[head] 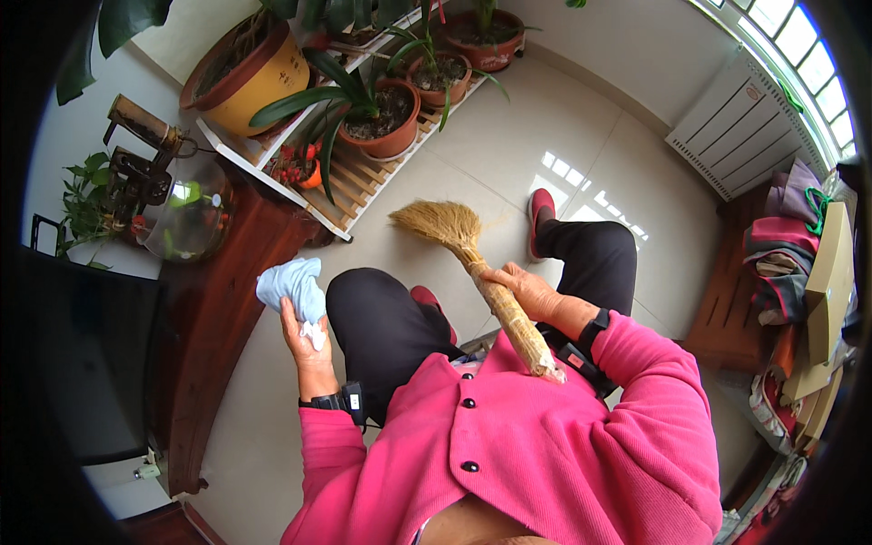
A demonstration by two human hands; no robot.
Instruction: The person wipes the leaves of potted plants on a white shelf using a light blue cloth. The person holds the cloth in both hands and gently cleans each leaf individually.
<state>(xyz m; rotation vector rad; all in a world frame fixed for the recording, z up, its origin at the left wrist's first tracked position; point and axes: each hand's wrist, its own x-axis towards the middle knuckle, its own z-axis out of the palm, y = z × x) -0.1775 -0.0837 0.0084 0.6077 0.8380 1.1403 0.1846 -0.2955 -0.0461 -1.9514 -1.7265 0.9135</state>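
Note:
My right hand (528,289) is closed around the wrapped handle of a straw hand broom (501,300). The broom's bristles point up and left over the tiled floor, and its handle end lies near my pink jacket. On the left, beside my knee, my left hand (306,340) holds a bunched light-blue cloth (293,286). A small white piece, tissue or cloth, shows at its lower end. The fingertips behind the blue cloth are partly hidden.
A slatted plant rack (354,194) with several potted plants stands ahead. A dark wooden cabinet (211,340) with a glass fishbowl (191,211) and a black screen (88,354) is at left. At right are a white radiator (749,122) and a wooden bench (722,300) with folded cloths and boxes.

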